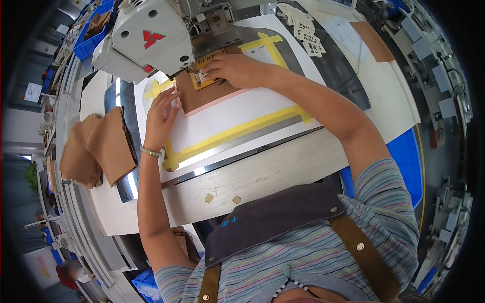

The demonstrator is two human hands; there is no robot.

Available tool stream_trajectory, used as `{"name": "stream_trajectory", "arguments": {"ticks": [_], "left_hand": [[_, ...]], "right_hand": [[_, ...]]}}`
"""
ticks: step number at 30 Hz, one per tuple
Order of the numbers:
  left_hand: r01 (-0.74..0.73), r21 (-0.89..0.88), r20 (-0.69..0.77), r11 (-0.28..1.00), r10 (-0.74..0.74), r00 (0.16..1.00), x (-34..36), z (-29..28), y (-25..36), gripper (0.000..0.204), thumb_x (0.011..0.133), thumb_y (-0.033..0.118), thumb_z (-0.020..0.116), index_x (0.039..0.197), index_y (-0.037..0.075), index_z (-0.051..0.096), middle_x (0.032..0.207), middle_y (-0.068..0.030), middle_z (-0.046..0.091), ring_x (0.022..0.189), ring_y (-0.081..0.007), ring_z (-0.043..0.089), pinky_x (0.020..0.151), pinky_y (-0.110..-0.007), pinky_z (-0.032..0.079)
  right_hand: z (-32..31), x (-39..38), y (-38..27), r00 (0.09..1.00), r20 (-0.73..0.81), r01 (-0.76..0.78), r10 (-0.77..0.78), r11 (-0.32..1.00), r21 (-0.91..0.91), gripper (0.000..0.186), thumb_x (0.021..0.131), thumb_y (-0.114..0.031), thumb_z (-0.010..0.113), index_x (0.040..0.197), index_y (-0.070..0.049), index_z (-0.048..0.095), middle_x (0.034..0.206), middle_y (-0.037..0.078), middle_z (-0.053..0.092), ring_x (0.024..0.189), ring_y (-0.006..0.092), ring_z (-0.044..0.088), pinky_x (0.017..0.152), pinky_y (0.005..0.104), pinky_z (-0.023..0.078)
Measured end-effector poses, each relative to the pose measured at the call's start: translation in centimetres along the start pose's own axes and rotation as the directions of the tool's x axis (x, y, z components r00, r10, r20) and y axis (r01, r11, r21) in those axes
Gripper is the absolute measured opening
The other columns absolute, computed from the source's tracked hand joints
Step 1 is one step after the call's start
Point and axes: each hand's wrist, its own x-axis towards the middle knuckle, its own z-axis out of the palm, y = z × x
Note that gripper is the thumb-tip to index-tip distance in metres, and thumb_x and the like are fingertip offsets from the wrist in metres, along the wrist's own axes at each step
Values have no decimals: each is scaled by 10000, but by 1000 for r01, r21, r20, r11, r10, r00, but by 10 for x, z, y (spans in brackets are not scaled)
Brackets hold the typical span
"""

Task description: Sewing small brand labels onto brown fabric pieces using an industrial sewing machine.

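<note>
A brown panel (194, 97) with a pink edge lies under the sewing machine's head (151, 38). On the panel sits a small yellow frame (202, 85) with a whitish piece inside it. My left hand (162, 113) is open, its fingers stretched out along the panel's left edge, close to the needle area. My right hand (242, 70) bends over the yellow frame, its fingers curled together at the whitish piece. A thin dark object (221, 82) shows beneath that palm; its kind is unclear, and the fingers hide whatever they grip.
White sheeting (227, 121) with yellow tape (232, 132) covers a plate on the table (262, 169). Stacked brown pieces (108, 146) lie left. Printed labels (303, 30) and a brown piece (373, 41) lie at the far right. Blue bins (409, 161) stand beside the table.
</note>
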Motion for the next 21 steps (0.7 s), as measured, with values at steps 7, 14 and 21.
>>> {"name": "stream_trajectory", "arguments": {"ticks": [7,14,21], "left_hand": [[11,18,-10,1000,-11,1000,-3,-5,-2,319,972,103,682,1281,36,719,1459,-131,633,1342,-329,600,1096,-396,485],[19,-10,13,1000,-19,1000,-3,-2,8,310,984,130,684,1278,41,723,1464,-139,632,1349,-337,595,1126,-403,464],[20,37,1,999,-20,1000,-8,-6,10,304,1001,176,687,1273,48,729,1445,-156,646,1346,-345,599,1125,-421,469]], "right_hand": [[3,0,2,1000,-9,1,-1,1000,-12,501,843,94,581,1292,-73,728,1461,35,636,1354,272,556,1121,385,508],[2,4,2,999,13,-45,46,999,-25,515,849,87,573,1315,-79,720,1473,29,630,1353,266,557,1115,390,512],[3,14,13,998,7,-69,70,995,-75,517,859,79,561,1324,-86,716,1481,15,626,1347,263,567,1107,394,516]]}}
